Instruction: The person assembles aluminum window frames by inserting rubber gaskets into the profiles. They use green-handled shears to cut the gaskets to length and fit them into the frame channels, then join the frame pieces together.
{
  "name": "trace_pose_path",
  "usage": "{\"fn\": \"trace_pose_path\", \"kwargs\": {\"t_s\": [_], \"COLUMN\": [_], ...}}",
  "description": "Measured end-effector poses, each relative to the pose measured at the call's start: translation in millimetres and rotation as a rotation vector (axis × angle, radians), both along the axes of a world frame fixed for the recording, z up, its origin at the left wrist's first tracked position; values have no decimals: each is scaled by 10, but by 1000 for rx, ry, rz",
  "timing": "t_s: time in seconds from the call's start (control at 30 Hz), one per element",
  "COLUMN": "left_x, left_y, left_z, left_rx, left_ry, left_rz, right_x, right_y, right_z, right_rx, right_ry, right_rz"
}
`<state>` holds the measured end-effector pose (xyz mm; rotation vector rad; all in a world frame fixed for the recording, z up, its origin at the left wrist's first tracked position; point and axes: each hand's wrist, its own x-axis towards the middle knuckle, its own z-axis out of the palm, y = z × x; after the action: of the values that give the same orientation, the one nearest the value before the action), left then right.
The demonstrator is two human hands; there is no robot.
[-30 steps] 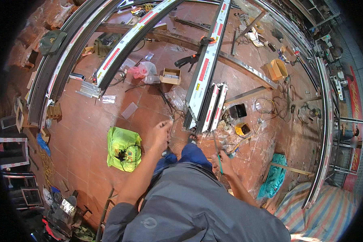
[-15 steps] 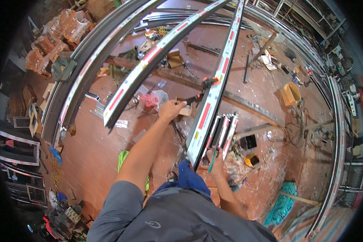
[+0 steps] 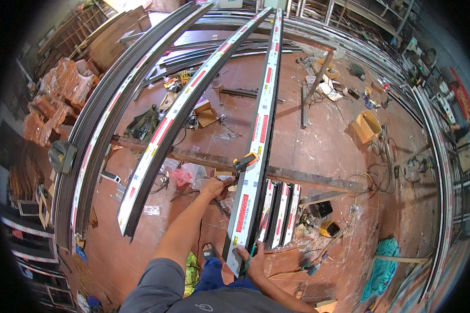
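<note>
A long white-faced metal profile [image 3: 250, 188] with red printed patches runs away from me, its near end just before my body. An orange-and-black clamp [image 3: 245, 161] sits across it. To the left of the profile, my left hand [image 3: 214, 188] is closed on the clamp's dark lower part, mostly hidden at the profile's edge. My right hand [image 3: 254, 263] is at the near end, thumb against the profile, with a thin teal tool [image 3: 252, 254] held in its fingers. The tool's exact kind is unclear.
A steel crossbar [image 3: 318, 179] passes beneath the profile. Another long profile [image 3: 164, 125] lies to the left, and several short profiles [image 3: 280, 214] stand on the right. Cardboard boxes [image 3: 367, 127], cables and scraps litter the tiled floor. A teal bag [image 3: 379, 268] lies at lower right.
The view has shifted, so the profiles appear lower. My right hand has come against the profile's near end with the teal tool still in it. My left hand stays by the clamp.
</note>
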<state>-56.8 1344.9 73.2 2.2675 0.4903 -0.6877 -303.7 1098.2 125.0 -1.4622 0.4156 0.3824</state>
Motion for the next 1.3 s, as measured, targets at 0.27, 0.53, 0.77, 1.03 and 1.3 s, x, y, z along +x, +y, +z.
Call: {"fn": "trace_pose_path", "kwargs": {"t_s": [0.27,0.53,0.77,1.03,1.3], "left_x": [24,-386,-1540,-2460,-2432], "left_y": [-71,-60,225,380,333], "left_z": [-661,-603,80,739,925], "left_rx": [-656,-570,-609,-382,-611], "left_ry": [-124,-301,-170,-147,-148], "left_rz": [325,632,698,586,670], "right_x": [-19,357,1381,1788,3615], "right_y": [96,86,179,759,1114], "right_z": [218,236,169,465,506], "right_rx": [42,-64,-159,-595,-977], "right_ry": [41,-175,-329,-449,-476], "right_rz": [-98,20,50,246,-54]}}
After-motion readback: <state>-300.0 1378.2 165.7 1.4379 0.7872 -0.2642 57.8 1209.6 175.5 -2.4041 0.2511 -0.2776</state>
